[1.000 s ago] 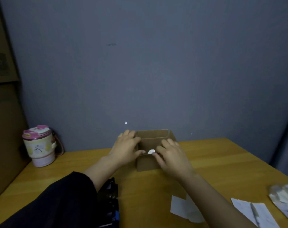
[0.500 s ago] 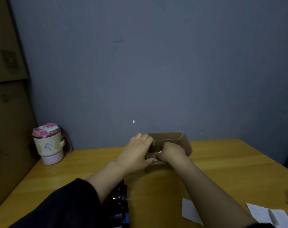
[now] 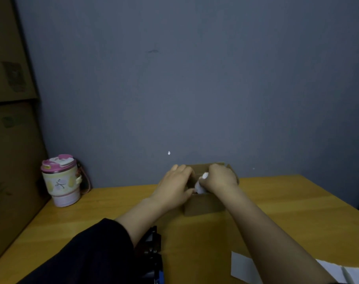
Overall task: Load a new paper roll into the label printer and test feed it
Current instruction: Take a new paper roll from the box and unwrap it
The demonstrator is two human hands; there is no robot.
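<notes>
A small open cardboard box [image 3: 203,206] stands on the wooden table near the wall. My left hand [image 3: 174,186] grips the box's left rim. My right hand [image 3: 220,178] reaches into the box from above, its fingers closed on a white paper roll [image 3: 201,184] that shows partly at the opening. A dark device with a blue part [image 3: 154,255], probably the label printer, lies near the front edge, half hidden under my left sleeve.
A pink-lidded tumbler [image 3: 61,181] stands at the left by the wall. Stacked brown cartons [image 3: 8,140] rise beside the table's left edge. White paper sheets [image 3: 242,267] lie at the front right. The table [image 3: 297,212] is bare wood to the right of the box.
My right hand has gone into the box and closed on the white roll, which now shows more. The left hand stays on the box's rim. The view shifted slightly.
</notes>
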